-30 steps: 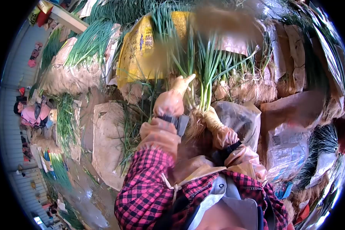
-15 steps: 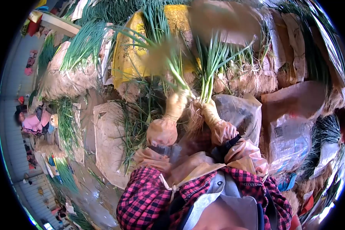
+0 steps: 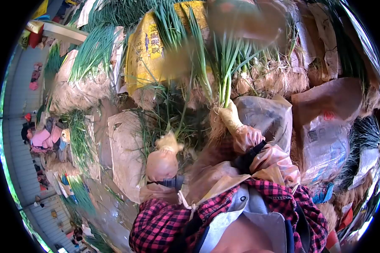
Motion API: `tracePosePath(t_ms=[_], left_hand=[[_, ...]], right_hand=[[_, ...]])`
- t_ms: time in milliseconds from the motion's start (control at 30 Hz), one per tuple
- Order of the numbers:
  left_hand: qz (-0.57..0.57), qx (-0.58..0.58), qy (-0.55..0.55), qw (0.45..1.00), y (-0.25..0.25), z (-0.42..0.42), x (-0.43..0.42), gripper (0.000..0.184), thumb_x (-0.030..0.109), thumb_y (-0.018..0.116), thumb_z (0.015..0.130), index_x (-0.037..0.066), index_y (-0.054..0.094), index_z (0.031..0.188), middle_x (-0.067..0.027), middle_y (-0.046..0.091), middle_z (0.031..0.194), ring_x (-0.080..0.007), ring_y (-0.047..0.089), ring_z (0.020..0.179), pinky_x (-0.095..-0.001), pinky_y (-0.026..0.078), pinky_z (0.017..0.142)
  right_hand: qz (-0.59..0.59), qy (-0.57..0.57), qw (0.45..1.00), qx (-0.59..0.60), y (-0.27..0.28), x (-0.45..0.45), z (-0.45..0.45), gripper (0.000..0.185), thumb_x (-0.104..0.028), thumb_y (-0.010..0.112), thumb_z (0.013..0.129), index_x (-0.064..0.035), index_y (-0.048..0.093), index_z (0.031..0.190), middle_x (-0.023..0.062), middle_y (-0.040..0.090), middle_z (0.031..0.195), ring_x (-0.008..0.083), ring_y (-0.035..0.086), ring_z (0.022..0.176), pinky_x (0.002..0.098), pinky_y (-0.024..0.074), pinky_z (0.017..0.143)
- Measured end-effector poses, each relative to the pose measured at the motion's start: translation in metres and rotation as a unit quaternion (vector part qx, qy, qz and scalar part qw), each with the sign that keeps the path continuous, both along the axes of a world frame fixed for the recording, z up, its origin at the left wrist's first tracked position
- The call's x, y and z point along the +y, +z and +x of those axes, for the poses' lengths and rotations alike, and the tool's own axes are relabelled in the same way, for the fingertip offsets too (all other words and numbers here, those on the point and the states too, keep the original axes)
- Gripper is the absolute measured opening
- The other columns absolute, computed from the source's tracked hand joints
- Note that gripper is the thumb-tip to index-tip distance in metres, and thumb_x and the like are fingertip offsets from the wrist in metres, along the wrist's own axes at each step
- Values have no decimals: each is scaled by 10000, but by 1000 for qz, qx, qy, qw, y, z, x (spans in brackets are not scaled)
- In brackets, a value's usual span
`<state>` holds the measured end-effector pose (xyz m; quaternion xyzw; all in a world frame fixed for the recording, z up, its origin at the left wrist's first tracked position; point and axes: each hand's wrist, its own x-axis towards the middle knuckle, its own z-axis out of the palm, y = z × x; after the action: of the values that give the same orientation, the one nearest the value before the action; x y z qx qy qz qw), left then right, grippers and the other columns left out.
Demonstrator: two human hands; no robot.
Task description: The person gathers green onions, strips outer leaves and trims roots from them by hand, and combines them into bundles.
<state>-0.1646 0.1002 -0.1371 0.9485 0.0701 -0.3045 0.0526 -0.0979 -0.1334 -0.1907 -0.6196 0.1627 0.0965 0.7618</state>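
Reference point for all positions: the yellow sack [image 3: 135,71]. "Near" denotes the side toward the wearer's body.

Change of state: half a second ago, the left hand [image 3: 169,145] was beside the right hand [image 3: 230,118], at the base of the green onion bunch [image 3: 226,84]. It has since moved away, leftward and toward the body, and is now well apart from the bunch. Effect on the work in hand: the bunch appears to be supported by the right hand alone.

Position of bunch: right of the yellow sack, with its roots [image 3: 216,126] hanging lower than the sack's near edge. Its leaves point away from the body; some lean left.

Right hand: clamped around the base of the bunch, forearm angled up and leftward. A clear plastic bag [image 3: 266,120] lies just beside it, on the right.

Left hand: below the near edge of the yellow sack, fingers bunched, forearm nearly upright in view, beside loose green leaves [image 3: 148,130]. Thin stalks rise from the fingertips; whether they are gripped or lie behind cannot be determined.
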Motion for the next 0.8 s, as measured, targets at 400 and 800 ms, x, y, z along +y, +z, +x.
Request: tracePosePath(t_ms=[400, 800], left_hand=[[-60, -165, -141, 974, 20, 139, -123, 442, 306, 630, 700, 117, 576, 1096, -136, 571, 1080, -281, 554, 1008, -386, 453, 837], [-630, -134, 228, 730, 55, 70, -92, 214, 157, 590, 848, -41, 627, 919, -102, 641, 711, -149, 606, 565, -213, 479, 510]], right_hand=[[-121, 17, 991, -53, -25, -4, -5, 457, -7, 674, 639, -22, 479, 1052, 20, 521, 808, 121, 512, 711, 255, 467, 629], [-26, 34, 998, 39, 10, -7, -4, 493, -62, 706, 635, -11, 483, 1071, 118, 588, 884, 205, 580, 811, 315, 480, 703]])
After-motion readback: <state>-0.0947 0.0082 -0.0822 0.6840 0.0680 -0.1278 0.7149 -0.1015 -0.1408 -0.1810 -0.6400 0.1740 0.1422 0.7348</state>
